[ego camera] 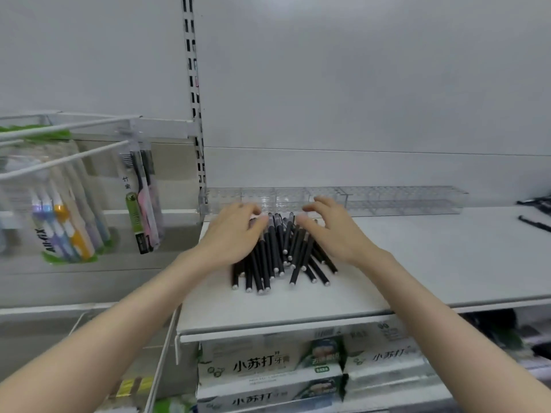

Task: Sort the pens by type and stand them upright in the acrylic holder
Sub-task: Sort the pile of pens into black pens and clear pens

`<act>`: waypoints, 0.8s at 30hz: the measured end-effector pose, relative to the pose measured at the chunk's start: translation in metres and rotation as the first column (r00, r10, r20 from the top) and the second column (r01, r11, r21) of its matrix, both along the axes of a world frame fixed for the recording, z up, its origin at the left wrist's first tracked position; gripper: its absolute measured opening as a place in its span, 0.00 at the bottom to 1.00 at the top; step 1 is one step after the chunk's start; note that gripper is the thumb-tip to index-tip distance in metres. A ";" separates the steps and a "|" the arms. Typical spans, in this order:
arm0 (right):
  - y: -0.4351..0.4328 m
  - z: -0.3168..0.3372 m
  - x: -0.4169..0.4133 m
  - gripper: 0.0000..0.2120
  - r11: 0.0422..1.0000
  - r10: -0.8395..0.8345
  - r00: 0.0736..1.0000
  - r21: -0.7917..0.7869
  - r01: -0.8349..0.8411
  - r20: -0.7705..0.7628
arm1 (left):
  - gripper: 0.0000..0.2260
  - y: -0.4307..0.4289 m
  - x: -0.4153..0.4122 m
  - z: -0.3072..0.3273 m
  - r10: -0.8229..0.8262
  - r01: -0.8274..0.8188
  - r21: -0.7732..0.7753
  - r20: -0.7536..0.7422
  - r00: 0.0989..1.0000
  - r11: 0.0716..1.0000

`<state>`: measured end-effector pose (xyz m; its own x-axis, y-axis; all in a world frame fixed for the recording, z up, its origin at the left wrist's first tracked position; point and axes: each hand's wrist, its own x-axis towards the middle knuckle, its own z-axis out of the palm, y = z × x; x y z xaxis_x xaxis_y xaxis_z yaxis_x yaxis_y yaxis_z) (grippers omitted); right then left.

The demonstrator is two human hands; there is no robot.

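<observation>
Pens (pixel 277 254) are my job here. The white shelf (pixel 417 263) carries the acrylic holder (pixel 402 198) along its back, with nothing standing in it that I can see, and the black heap lies just in front of the holder's left end. I'd gather a few alike and square their ends before lifting. My left hand (pixel 235 234) lies palm-down on the heap, but blur hides whether it grips. My right hand (pixel 334 231) hovers beside it, fingers (pixel 325 202) spread and holding nothing.

Pens (pixel 272 251) half-hidden under blurred fingers (pixel 255 209)
</observation>
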<state>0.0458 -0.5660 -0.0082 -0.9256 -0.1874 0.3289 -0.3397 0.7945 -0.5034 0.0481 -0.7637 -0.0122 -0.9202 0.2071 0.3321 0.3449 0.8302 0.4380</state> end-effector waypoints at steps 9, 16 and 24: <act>0.111 0.053 0.049 0.08 0.991 -0.085 0.965 -0.117 0.057 -0.247 | 0.09 0.111 0.062 0.067 -0.112 0.147 0.098 -0.294 0.949 0.984; 0.269 0.011 0.103 0.09 0.994 -0.107 0.962 -0.018 0.105 -0.250 | 0.09 0.260 0.110 0.020 -0.070 0.126 0.153 -0.328 0.942 0.980; 0.427 -0.001 0.123 0.09 0.986 -0.161 0.966 -0.003 0.164 -0.203 | 0.12 0.415 0.102 0.010 -0.189 0.205 0.046 -0.238 0.953 0.978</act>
<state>0.1684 -0.1391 -0.0090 -0.8585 -0.0457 0.5108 -0.2989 0.8540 -0.4259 0.1505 -0.3487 -0.0019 -0.7600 0.3455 0.5505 0.5971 0.7056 0.3815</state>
